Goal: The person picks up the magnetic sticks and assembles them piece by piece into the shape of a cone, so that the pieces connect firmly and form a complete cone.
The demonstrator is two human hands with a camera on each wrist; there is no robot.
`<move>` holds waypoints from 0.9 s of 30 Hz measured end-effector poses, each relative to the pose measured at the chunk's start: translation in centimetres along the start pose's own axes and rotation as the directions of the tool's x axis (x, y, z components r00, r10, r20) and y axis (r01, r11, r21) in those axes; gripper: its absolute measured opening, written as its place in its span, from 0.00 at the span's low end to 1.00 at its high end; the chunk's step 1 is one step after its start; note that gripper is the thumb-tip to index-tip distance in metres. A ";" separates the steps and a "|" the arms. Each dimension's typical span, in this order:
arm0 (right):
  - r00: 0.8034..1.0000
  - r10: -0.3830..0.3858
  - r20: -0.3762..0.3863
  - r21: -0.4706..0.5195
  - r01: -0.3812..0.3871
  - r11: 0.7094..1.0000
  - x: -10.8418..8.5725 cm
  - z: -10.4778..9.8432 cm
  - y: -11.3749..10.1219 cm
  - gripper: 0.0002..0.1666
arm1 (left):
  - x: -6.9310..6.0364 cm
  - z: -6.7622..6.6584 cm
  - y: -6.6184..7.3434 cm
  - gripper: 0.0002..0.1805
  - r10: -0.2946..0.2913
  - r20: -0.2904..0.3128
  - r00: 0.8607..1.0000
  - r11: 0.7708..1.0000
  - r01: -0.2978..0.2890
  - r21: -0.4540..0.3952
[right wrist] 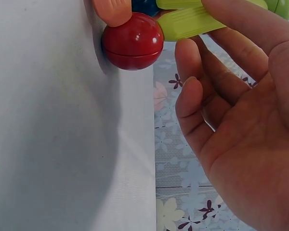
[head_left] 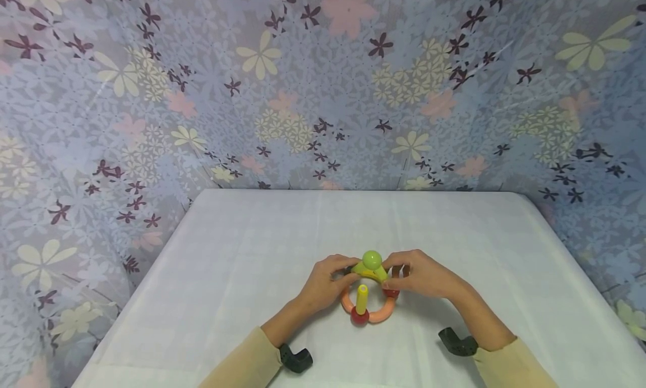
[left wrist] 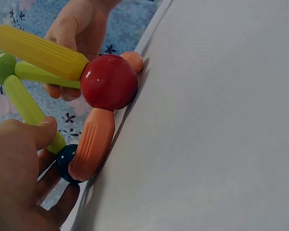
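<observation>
A ring of orange curved sticks [head_left: 382, 311] joined by balls lies on the white table. From its near red ball [head_left: 360, 317] a yellow stick [head_left: 361, 299] stands up. Two lime-green sticks [left wrist: 31, 106] slope up from the ring and meet at a light green ball [head_left: 372, 259]. My left hand [head_left: 323, 284] pinches one lime-green stick near a dark blue ball [left wrist: 66, 162]. With its fingers around the other lime-green stick [right wrist: 192, 23], my right hand [head_left: 424, 275] holds it just above another red ball [right wrist: 133, 42]. Hands partly hide the ring's far side.
White cloth covers the table [head_left: 262, 225], whose far edge meets a floral-patterned backdrop [head_left: 313, 96]. A dark wrist device [head_left: 298, 359] sits at the left sleeve, and a similar device [head_left: 458, 343] at the right one.
</observation>
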State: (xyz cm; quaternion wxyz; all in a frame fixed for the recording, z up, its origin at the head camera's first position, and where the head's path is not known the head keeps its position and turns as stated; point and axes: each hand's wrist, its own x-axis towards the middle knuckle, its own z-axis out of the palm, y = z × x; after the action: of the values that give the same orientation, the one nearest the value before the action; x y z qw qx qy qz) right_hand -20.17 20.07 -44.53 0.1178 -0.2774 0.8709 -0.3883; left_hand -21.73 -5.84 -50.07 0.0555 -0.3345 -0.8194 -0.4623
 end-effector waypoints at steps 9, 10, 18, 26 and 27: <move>0.998 0.038 -0.058 -0.108 -0.044 0.993 -0.4 -0.6 -0.8 0.11 | 0.0 0.1 -0.2 0.17 0.024 -0.019 1.000 1.000 -0.024 0.000; 0.997 0.039 -0.070 -0.129 -0.048 0.991 -0.5 -0.6 -0.9 0.11 | 0.0 0.1 -0.2 0.17 0.023 -0.024 0.999 1.000 -0.023 -0.006; 1.000 -0.002 -0.020 -0.122 0.000 0.992 -0.3 -0.3 -1.6 0.04 | -0.2 -0.1 -0.2 0.16 -0.014 -0.069 0.998 1.000 0.015 0.013; 0.998 -0.034 0.054 -0.033 0.036 0.999 -0.1 0.6 -2.1 0.14 | -0.2 -0.3 -0.3 0.17 -0.024 -0.129 0.991 0.999 0.028 0.025; 0.998 -0.034 0.054 -0.020 0.035 0.999 0.0 0.8 -2.1 0.14 | -0.2 -0.3 -0.3 0.17 -0.022 -0.131 0.991 0.999 0.025 0.024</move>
State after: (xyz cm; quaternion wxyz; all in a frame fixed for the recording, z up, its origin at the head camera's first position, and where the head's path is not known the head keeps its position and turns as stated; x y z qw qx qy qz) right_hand -18.96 18.46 -43.46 0.1316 -0.3040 0.8665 -0.3733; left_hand -21.81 -6.23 -50.17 0.1078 -0.2930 -0.8238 -0.4731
